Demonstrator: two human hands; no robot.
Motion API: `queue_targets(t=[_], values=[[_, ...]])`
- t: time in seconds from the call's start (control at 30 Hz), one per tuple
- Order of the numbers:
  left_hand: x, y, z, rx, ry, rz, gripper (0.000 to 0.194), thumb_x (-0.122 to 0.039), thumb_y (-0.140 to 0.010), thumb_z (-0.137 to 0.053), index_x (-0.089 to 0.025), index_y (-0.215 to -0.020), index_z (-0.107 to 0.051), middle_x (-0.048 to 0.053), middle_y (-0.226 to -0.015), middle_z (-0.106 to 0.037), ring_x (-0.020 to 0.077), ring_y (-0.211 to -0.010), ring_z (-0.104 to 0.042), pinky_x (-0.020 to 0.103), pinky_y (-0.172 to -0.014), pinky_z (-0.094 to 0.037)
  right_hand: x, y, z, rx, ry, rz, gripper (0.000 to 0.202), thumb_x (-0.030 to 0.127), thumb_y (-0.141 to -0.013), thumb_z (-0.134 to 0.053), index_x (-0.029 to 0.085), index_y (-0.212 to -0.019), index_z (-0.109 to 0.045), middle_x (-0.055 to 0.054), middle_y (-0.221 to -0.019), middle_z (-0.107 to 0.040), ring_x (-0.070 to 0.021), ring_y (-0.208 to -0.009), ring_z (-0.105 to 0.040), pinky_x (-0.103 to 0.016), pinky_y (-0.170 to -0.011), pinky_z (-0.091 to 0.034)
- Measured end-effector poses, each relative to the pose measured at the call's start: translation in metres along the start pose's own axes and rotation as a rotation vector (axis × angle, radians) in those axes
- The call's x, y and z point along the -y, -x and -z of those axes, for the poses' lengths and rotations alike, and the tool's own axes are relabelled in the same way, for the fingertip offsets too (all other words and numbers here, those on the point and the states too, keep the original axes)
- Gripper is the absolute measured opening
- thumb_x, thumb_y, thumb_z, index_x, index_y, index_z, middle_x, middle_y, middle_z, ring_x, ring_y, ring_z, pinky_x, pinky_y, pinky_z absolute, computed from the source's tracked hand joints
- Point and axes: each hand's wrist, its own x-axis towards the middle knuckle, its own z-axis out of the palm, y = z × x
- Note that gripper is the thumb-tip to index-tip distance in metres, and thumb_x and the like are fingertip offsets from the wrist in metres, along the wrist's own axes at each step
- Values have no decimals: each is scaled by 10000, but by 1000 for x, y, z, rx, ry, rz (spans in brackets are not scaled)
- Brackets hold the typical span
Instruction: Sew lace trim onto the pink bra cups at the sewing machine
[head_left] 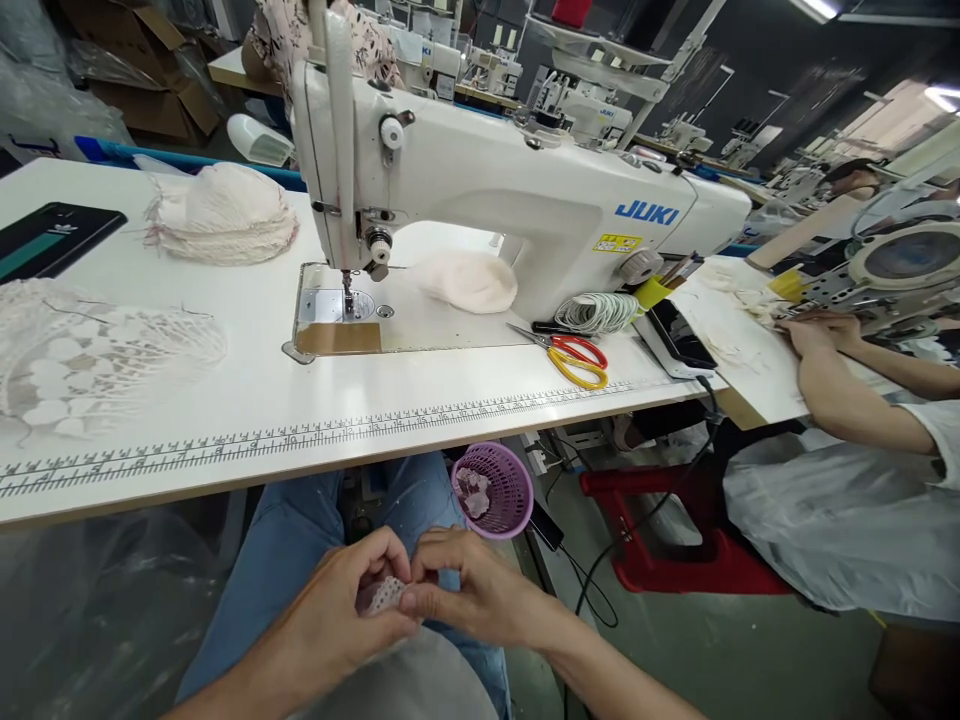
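Note:
Above my lap, both hands meet around a small piece of pale lace fabric (387,594) with a dotted pattern. My left hand (341,605) is curled about it, fingers bent. My right hand (472,590) pinches its edge between thumb and fingers, close against the left fingertips. Most of the fabric is hidden inside the hands. Beyond them, on the table, stands a white sewing machine (480,165). A pale, rounded fabric piece (472,280) lies under its arm. Scissors (574,360) with red and yellow handles rest near the table's front edge.
A purple basket (517,490) holding fabric scraps stands below the table edge. Lace pieces (112,360) and a fabric stack (221,215) lie at left, near a dark phone (56,235). At right, a co-worker's hands (817,335) work at another machine beside a red stool (675,530).

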Motion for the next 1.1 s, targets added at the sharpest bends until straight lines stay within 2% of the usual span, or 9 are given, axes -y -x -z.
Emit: queue_targets(t=[0.1, 0.23, 0.4, 0.47, 0.6, 0.73, 0.9, 1.0, 1.1], values=[[0, 3, 8, 49, 35, 25, 150, -297, -689, -590, -219, -793, -514, -67, -621, -399, 137, -614, -366, 233, -569, -255, -5, -1, 1, 7, -171, -42, 371, 485, -846, -578, 168, -653, -587, 17, -655, -506, -116, -642, -473, -230, -595, -366], [8, 3, 18, 136, 104, 55, 293, -409, -664, -638, -197, -865, -618, -55, -630, -406, 138, -620, -358, 236, -583, -265, -5, 3, 4, -7, -270, -105, 354, 481, -813, -623, 158, -669, -626, 12, -663, -515, -115, -640, -473, -237, -605, -372], [23, 5, 20, 137, 156, 58, 330, -503, -654, -670, -175, -666, -641, -50, -588, -383, 125, -589, -329, 238, -551, -227, -8, 3, 6, 4, -314, -131, 353, 487, -792, -648, 152, -681, -653, 6, -676, -541, -117, -646, -488, -242, -607, -379], [27, 7, 20, 143, 197, 50, 317, -483, -653, -680, -171, -617, -637, -45, -599, -396, 120, -584, -334, 236, -547, -229, -9, 2, 5, 9, -326, -136, 341, 477, -788, -658, 153, -679, -660, 3, -683, -552, -120, -657, -501, -246, -619, -385], [30, 11, 24, 166, 238, 79, 263, -434, -633, -709, -180, -675, -660, -26, -706, -490, 138, -649, -408, 224, -591, -297, -9, -1, 3, 9, -333, -108, 315, 457, -782, -675, 161, -677, -673, -8, -712, -575, -135, -719, -528, -259, -667, -402], [27, 9, 24, 157, 183, 93, 366, -497, -589, -739, -195, -785, -669, -27, -733, -478, 157, -698, -404, 221, -608, -300, -8, -4, 0, -3, -326, -72, 287, 438, -775, -690, 166, -683, -685, -13, -726, -584, -143, -755, -538, -271, -696, -413], [22, -1, 17, 179, 236, 52, 372, -521, -661, -662, -157, -619, -597, -46, -602, -371, 120, -590, -313, 250, -542, -211, -9, -3, -1, -13, -322, -46, 274, 425, -770, -701, 162, -693, -696, -16, -732, -589, -142, -756, -547, -276, -700, -415], [21, -3, 17, 166, 234, 44, 326, -462, -682, -644, -153, -597, -583, -48, -596, -369, 111, -571, -309, 256, -533, -214, -11, -3, 2, 1, -316, -52, 287, 440, -770, -699, 162, -696, -705, -21, -740, -595, -142, -753, -548, -280, -701, -417], [19, -1, 19, 163, 211, 43, 285, -394, -675, -640, -159, -551, -537, -49, -595, -376, 103, -559, -312, 255, -523, -210, -13, -4, 6, 49, -281, -19, 300, 458, -776, -691, 165, -714, -714, -33, -785, -618, -149, -792, -554, -307, -778, -411]])
